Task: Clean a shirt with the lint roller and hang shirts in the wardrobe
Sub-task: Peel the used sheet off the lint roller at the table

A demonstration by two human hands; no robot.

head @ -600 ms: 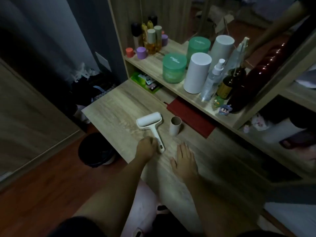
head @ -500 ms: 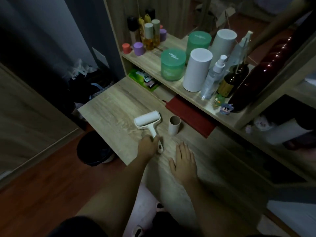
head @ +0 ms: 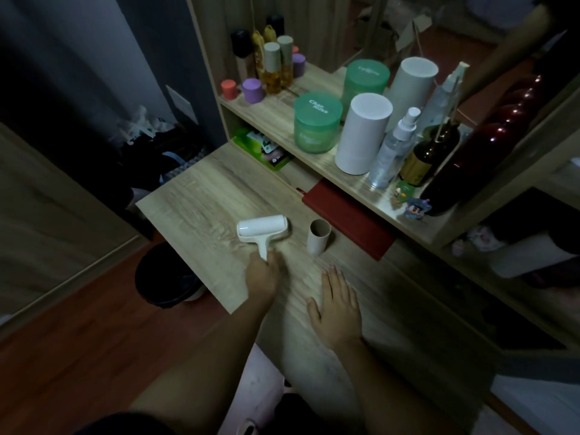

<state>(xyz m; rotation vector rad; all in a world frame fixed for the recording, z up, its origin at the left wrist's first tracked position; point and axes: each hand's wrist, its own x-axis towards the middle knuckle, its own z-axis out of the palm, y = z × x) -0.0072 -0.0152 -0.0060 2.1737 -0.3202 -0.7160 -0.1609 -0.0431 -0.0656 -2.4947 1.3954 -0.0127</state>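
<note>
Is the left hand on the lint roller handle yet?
Touching. The head view shows the left hand closed over the lower end of the lint roller handle, no gap between them; the roller lies on the table.

Desk surface: light wood-grain desktop [head: 201, 196], under both hands.
Tube: bare cardboard tube [head: 319, 236], upright, just beyond the right hand.
Book: dark red flat book [head: 351, 219], beyond the tube, partly under the shelf.
Shelf items: green lidded jar [head: 317, 125], tall white cylinder [head: 362, 133], clear spray bottle [head: 394, 149], far beyond the hands.
Floor: black round bin [head: 166, 281], left of the left hand.
</note>
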